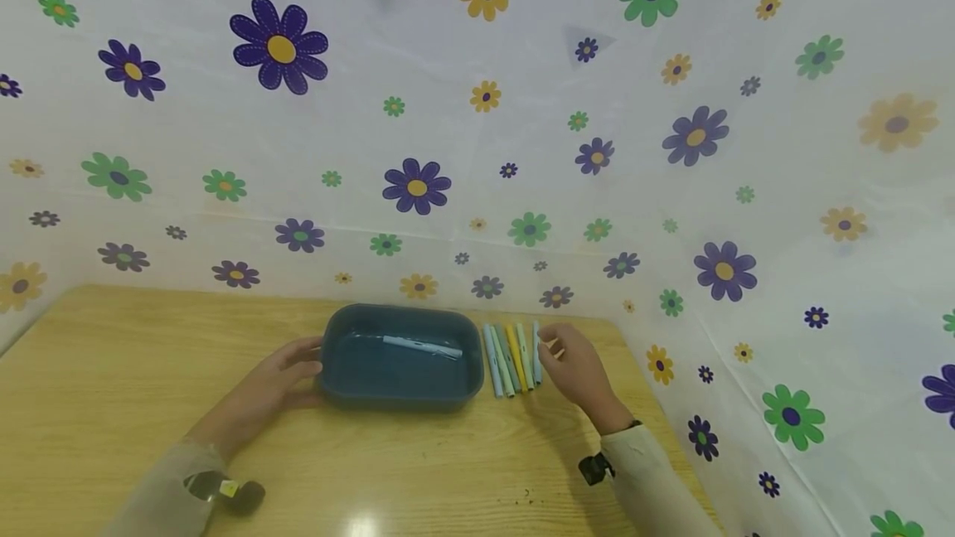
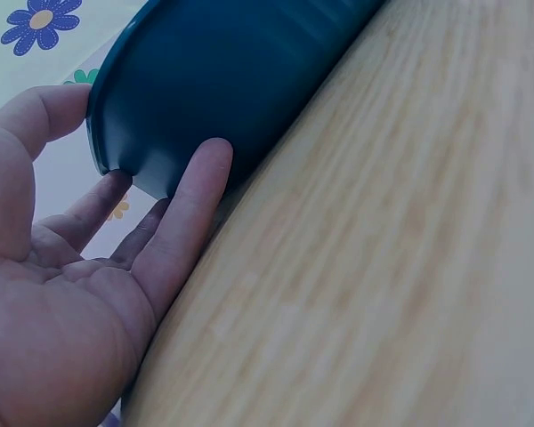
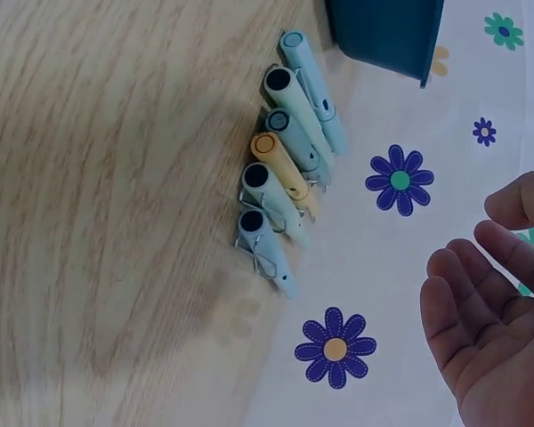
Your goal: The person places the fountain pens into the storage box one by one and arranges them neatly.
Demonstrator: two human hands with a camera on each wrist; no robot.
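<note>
A dark blue plastic bin stands on the table, with one pale blue pen lying inside. My left hand is at the bin's left end. In the left wrist view, its spread fingers touch the end wall and rim. To the bin's right lies a row of several capped marker pens in pale blue, pale green, grey-green and yellow. My right hand is beside the row's right end, nearest the outermost pale blue pen. In the right wrist view, its fingers are loosely bent and hold nothing.
The wooden table meets a white sheet printed with flowers at the back and right. A few small dark specks lie near the table's front. A dark device sits on the right wrist.
</note>
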